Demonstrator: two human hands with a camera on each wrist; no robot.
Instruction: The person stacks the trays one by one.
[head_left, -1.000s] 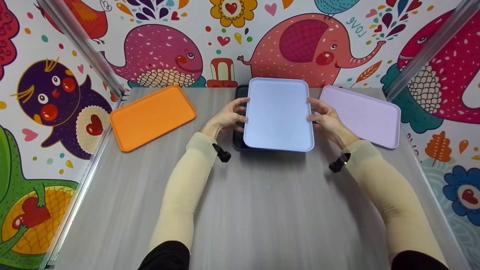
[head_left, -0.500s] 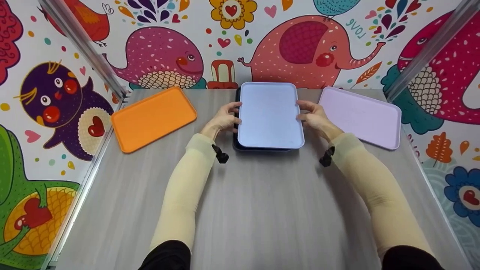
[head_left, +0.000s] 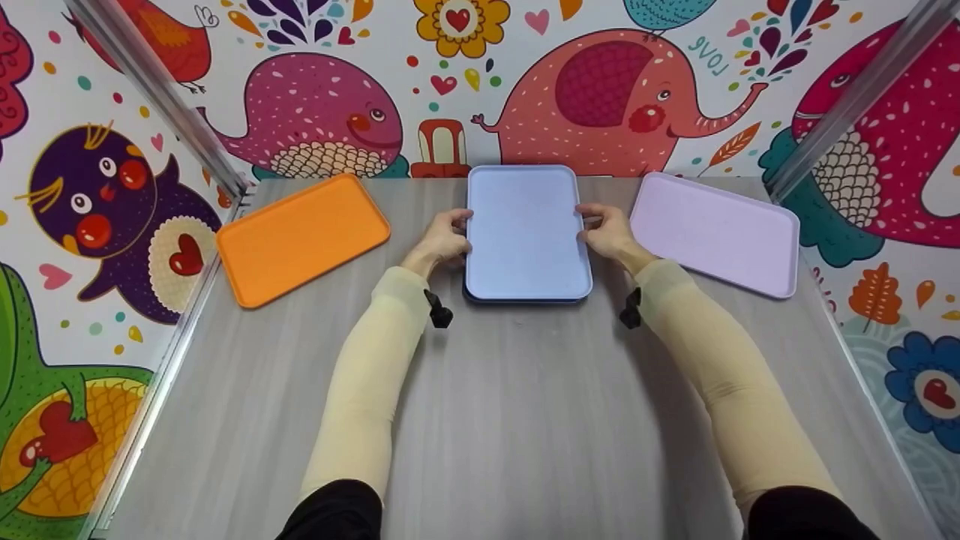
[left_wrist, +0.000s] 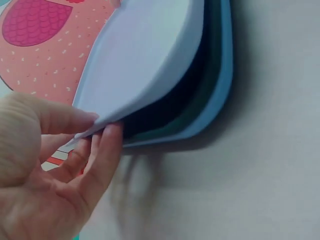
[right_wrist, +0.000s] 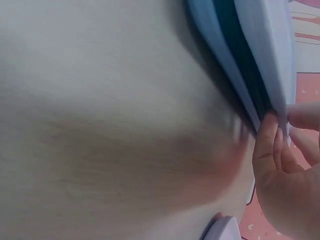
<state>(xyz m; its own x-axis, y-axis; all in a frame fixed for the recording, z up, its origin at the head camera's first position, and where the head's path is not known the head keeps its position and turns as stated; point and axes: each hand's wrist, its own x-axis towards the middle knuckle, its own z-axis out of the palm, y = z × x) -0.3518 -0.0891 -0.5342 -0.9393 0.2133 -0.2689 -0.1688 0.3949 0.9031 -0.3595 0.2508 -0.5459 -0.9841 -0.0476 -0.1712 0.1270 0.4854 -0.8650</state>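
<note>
A light blue rectangular tray [head_left: 529, 232] lies over a small stack at the back middle of the table. Beneath it, a dark green tray [left_wrist: 212, 75] and a blue tray [left_wrist: 226, 75] show their edges in the left wrist view. My left hand [head_left: 441, 238] pinches the top tray's left rim, thumb above and fingers under it. On the opposite rim, my right hand [head_left: 609, 231] pinches in the same way. A gap between the top tray and the dark one shows in the left wrist view.
An orange tray [head_left: 304, 240] lies angled at the back left. A lilac tray [head_left: 716, 234] lies angled at the back right, near the right hand. Patterned walls [head_left: 450, 82] and metal posts [head_left: 855, 97] bound the grey table [head_left: 525, 420].
Both hands have moved left and down with the light blue tray. It now covers nearly all of the dark tray, whose left side showed before.
</note>
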